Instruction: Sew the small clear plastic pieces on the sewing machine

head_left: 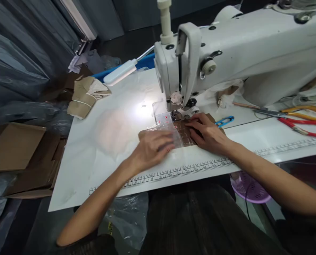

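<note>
A flat brown piece (187, 137) with a clear plastic strip (177, 139) across it lies under the needle area of a white sewing machine (227, 42). Small red marks dot the strip near the presser foot (173, 115). My left hand (155, 146) rests over the left part of the brown piece, slightly blurred, with fingers stretched out and thumb apart. On the right part, my right hand (207, 134) has its bent fingertips and thumb gripping the brown piece. Blue thread snips (224, 121) lie just beyond my right hand.
A printed ruler (179, 172) runs along the table's front edge. Scissors with red and yellow handles (301, 122) lie at the right. A lamp (120, 72) lights the tabletop, and a tied beige bundle (85, 95) sits at the left. Cardboard (14, 145) stands beside the table.
</note>
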A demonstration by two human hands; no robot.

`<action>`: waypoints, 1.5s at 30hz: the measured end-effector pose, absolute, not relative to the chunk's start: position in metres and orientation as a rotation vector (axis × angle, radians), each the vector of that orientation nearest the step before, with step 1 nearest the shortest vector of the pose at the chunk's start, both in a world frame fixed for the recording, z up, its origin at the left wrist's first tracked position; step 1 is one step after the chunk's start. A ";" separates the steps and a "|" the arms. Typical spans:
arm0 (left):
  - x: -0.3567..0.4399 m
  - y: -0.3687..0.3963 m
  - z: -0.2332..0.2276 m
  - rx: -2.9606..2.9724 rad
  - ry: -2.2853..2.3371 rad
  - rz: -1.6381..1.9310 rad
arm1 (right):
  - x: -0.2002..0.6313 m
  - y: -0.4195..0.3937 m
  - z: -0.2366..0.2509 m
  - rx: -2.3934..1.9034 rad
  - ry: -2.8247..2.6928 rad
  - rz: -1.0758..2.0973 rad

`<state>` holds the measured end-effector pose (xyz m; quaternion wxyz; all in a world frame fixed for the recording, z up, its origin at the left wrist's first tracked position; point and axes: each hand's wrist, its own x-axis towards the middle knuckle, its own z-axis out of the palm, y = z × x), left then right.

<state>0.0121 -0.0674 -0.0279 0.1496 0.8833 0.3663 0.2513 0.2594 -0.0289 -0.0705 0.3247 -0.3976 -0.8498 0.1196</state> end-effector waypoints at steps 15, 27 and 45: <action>-0.002 -0.027 -0.042 1.780 1.354 1.046 | 0.242 -0.029 -0.057 -0.934 -2.243 0.519; -0.019 -0.019 -0.029 1.226 1.312 1.269 | 0.140 0.002 -0.046 -1.342 -2.073 0.807; -0.020 -0.015 -0.033 1.142 1.325 1.254 | 0.144 0.005 -0.051 -1.330 -2.048 0.768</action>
